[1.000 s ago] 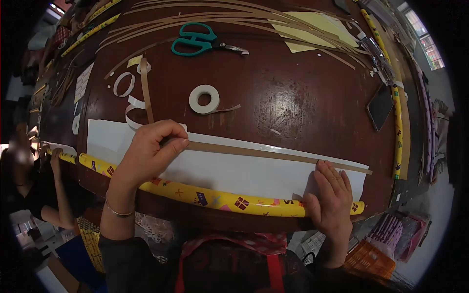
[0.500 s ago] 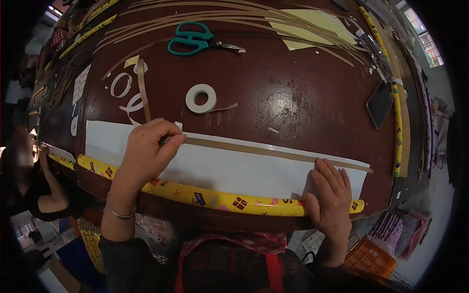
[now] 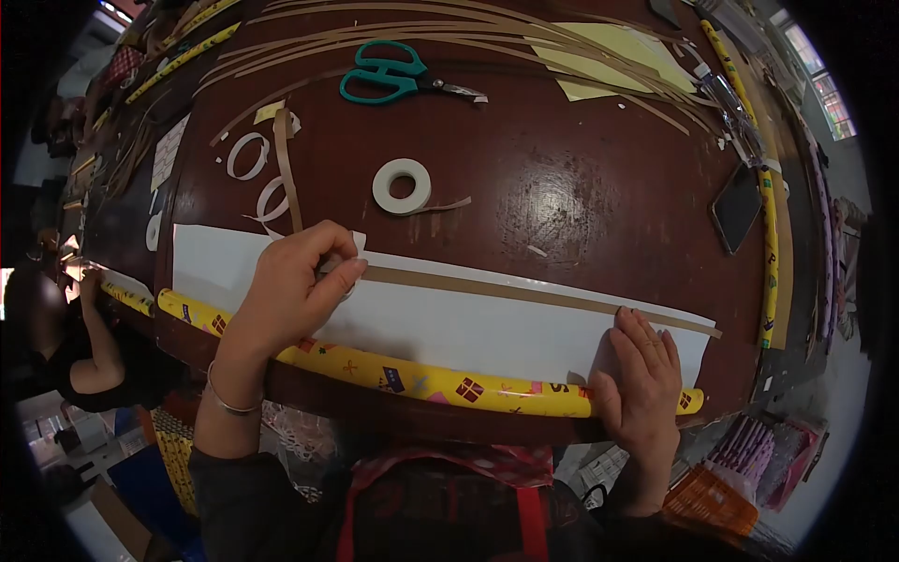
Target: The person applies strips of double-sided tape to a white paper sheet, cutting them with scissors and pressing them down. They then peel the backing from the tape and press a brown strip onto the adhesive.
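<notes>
A roll of yellow printed wrapping paper [image 3: 403,377] lies along the near table edge, its white underside [image 3: 431,323] unrolled away from me. Along the far edge of that white sheet runs a narrow brown strip [image 3: 496,288]. My left hand [image 3: 304,281] pinches the strip near its left part, thumb against forefinger. A small white piece [image 3: 360,241] shows just beyond those fingertips; I cannot make out what it is. Over at the right, my right hand [image 3: 641,375] rests with extended fingers, the fingertips on the strip and the palm over the roll.
A white tape roll [image 3: 402,186] lies beyond the sheet, with teal-handled scissors [image 3: 389,73] farther back. Long brown strips [image 3: 449,37] cross the far table over yellow paper [image 3: 599,61]. A phone [image 3: 737,210] lies at right. Another person's arm [image 3: 101,347] is at far left.
The whole view has shifted slightly, so things appear a little farther right. Both hands keep nearly the same places on the strip and paper.
</notes>
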Demonstrator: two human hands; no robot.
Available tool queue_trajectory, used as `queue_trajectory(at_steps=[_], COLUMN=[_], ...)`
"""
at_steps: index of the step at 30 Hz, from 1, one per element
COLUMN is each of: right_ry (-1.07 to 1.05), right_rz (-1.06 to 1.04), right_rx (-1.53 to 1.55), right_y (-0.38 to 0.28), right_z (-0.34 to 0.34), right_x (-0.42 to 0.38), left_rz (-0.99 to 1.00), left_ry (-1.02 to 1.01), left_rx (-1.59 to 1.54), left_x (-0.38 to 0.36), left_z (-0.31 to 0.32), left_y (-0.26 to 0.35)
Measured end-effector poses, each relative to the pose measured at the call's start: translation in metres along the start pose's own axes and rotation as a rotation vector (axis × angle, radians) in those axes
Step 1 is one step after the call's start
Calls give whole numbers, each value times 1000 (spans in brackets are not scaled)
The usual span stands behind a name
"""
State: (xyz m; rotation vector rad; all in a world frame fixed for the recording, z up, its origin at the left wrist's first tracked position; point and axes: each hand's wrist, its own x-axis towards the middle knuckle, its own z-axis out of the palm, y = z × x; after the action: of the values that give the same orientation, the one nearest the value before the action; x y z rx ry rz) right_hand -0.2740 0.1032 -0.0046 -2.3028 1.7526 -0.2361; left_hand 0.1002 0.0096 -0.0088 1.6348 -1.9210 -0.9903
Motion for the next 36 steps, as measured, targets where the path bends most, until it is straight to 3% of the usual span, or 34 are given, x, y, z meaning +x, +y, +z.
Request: queue_trajectory(at_steps=[10,17,19,36], right_ry=[1,-1,-4,-6], right_rz=[-3,-6,-4,-2], right_rx=[-11,-12,-12,-7], right_y=[0,0,0,0], right_z=[0,-1,-1,-2], right_x=[0,0,0,0], left_rz=[83,85,3,62], left_ry=[-17,2,9,71], left_rx=[21,36,40,161], left_x=[0,1,1,2], left_z=[2,3,3,6], left_y=[-7,-6,-3,1])
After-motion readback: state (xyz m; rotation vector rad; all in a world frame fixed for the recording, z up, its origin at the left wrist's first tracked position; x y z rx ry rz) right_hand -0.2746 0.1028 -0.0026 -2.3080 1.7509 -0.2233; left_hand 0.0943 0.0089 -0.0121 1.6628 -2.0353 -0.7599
